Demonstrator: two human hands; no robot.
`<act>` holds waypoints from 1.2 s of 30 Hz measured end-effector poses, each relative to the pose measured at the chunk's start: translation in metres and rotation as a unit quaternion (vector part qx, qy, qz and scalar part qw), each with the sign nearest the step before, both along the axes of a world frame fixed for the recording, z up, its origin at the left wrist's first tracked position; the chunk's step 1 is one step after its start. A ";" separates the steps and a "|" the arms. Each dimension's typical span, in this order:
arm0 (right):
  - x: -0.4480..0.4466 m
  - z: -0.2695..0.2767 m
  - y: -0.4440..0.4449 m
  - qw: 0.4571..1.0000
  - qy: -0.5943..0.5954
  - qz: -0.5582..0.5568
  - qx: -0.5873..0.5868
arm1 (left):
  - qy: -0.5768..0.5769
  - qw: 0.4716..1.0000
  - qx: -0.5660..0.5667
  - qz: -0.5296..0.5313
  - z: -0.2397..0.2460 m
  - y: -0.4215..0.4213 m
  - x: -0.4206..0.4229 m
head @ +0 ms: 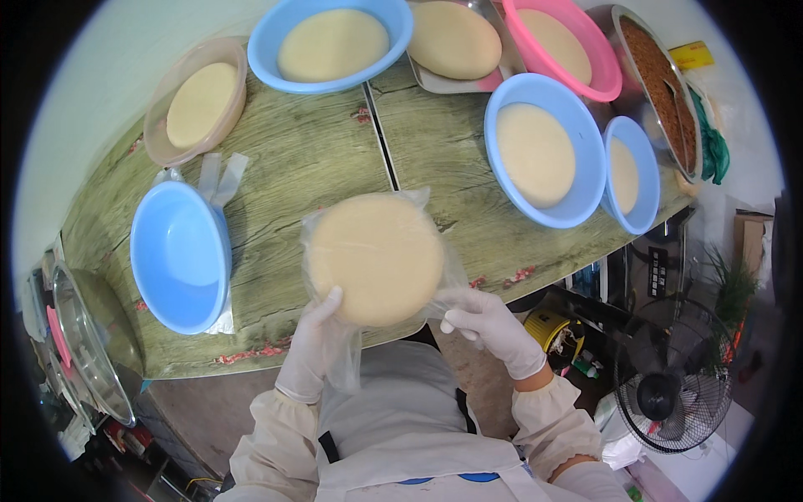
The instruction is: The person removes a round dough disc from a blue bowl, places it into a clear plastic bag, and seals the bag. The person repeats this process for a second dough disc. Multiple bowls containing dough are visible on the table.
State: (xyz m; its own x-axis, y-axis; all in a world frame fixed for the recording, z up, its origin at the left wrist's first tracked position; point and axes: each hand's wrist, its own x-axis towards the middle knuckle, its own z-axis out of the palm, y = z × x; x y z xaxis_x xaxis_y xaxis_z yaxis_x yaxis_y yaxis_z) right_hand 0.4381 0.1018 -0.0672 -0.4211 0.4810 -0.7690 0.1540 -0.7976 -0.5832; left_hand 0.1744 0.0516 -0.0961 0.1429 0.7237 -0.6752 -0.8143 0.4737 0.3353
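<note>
A round slab of pale dough (376, 257) in a clear plastic bag (347, 357) is in front of me at the table's near edge. My gloved left hand (313, 342) grips its near left side, thumb on top and the fingers hidden beneath. At the right, my gloved right hand (486, 323) pinches a gathered part of the bag between thumb and fingers. To the left stands a blue plastic basin (179, 257) with no dough in it. Beneath and behind it lie strips of clear plastic (219, 176).
Dough rests in a translucent basin (235, 116), several blue basins (586, 160), a pink basin (605, 69) and a metal tray (433, 81) around the wood-patterned table (295, 144). A steel bowl of brown crumbly filling (655, 81) is far right. A fan (671, 383) stands at lower right.
</note>
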 end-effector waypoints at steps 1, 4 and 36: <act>0.006 -0.004 -0.005 1.000 0.017 -0.017 -0.016 | -0.004 1.000 0.012 0.001 -0.002 -0.001 0.001; 0.026 -0.015 -0.025 0.988 0.103 -0.098 -0.064 | -0.017 1.000 0.003 0.012 -0.008 -0.003 0.003; -0.052 0.000 -0.065 0.903 0.065 -0.425 0.013 | -0.040 0.999 -0.010 -0.007 0.002 -0.008 0.027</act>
State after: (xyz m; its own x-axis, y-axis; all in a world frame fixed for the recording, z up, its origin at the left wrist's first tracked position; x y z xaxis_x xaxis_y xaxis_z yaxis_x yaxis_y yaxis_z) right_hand 0.3859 0.0365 -0.0675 0.0228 0.6906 -0.7229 -0.5790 -0.5804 -0.5727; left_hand 0.2012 0.0434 -0.0942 0.2073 0.7081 -0.6751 -0.8317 0.4909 0.2596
